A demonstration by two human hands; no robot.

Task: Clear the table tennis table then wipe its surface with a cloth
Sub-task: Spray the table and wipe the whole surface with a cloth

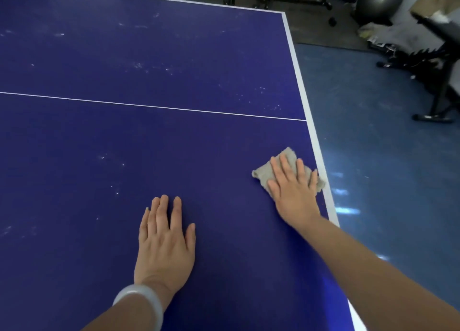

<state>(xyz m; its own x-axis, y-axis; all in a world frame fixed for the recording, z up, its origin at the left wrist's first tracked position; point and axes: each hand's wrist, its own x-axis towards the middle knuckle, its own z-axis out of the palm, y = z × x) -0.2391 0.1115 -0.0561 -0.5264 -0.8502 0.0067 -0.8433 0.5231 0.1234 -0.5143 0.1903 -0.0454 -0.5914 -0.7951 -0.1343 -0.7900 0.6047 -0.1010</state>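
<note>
Right now her right hand presses a grey cloth flat-fingered near the blue table edge, while the left hand rests open, palm down.

The blue desk has white edges and a thin white line across it. A small grey cloth lies on it, near the right edge. Little white marks dot the top.

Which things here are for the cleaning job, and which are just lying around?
For the job: table, cloth, right hand pressing it, left hand resting flat.
Just there: grey exercise ball, black equipment frames, bracelet.
</note>
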